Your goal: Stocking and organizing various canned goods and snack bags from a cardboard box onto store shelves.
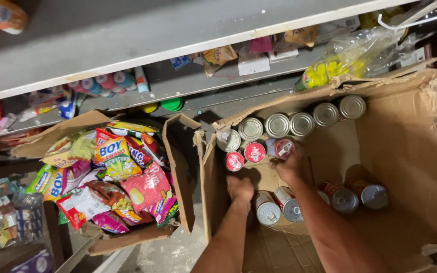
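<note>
Both my arms reach down into a large open cardboard box (pixel 405 146). My left hand (pixel 239 189) is curled on the box floor beside a lying tin can (pixel 267 208), below a small red-lidded can (pixel 234 161). My right hand (pixel 288 165) grips a small red-lidded can (pixel 282 148) in the middle row. A row of silver-topped cans (pixel 277 125) stands along the box's far wall. More cans (pixel 342 198) lie on their sides at the right.
A second cardboard box (pixel 178 151) at the left holds several colourful snack packets (pixel 112 156). Grey shelves (pixel 127 40) above carry small packets and bottles. A clear bag of yellow items (pixel 340 60) rests at the big box's far edge.
</note>
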